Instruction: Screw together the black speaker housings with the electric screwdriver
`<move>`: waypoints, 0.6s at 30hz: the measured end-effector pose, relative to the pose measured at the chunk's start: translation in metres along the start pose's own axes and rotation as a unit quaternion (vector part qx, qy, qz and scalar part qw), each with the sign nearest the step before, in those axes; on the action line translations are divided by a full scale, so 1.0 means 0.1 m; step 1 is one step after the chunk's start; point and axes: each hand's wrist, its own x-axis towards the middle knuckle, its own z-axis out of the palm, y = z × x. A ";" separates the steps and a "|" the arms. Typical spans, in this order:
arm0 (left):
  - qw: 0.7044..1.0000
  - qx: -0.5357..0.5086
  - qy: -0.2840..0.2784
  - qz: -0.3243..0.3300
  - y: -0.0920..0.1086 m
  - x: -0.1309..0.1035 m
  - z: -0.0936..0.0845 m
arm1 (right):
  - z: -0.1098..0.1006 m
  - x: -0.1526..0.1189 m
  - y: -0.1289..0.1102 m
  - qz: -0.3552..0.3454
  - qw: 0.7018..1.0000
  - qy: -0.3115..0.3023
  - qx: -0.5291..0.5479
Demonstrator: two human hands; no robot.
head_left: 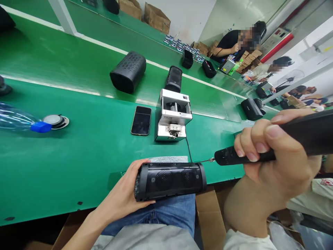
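A black speaker housing (171, 180) with two dotted patches lies on its side at the front edge of the green bench. My left hand (132, 187) grips its left end, fingers over the top and thumb underneath. In my right hand (275, 149) is a black power screwdriver (234, 155), fingers wrapped round its body. The thin bit points left and its tip is at the housing's upper right edge; whether it touches a screw cannot be made out. Behind the housing lies a clear bubble-wrap sheet (169, 159).
A silver screw feeder (173, 118) stands behind the housing, with a phone (141, 121) to its left. Black speaker shells (128, 72) sit on the conveyor (85, 62). A bottle (18, 118) lies far left. Co-workers sit at upper right; a cardboard box (210, 215) is below the bench.
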 end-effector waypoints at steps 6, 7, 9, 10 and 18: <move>1.000 -0.001 0.013 -0.008 -0.14 -0.06 0.07 | -0.08 -0.21 0.26 0.015 0.997 -0.079 0.022; 1.000 -0.003 0.013 -0.009 -0.14 -0.07 0.07 | -0.09 -0.26 0.33 0.020 0.995 -0.094 0.028; 1.000 -0.008 0.012 -0.006 -0.12 -0.06 0.07 | -0.12 -0.33 0.45 0.016 0.993 -0.106 0.040; 1.000 -0.011 0.011 -0.004 -0.10 -0.06 0.06 | -0.13 -0.36 0.49 0.007 0.993 -0.105 0.047; 0.998 -0.056 0.005 -0.014 0.08 0.01 0.00 | -0.21 -0.34 0.56 -0.018 0.992 -0.106 0.061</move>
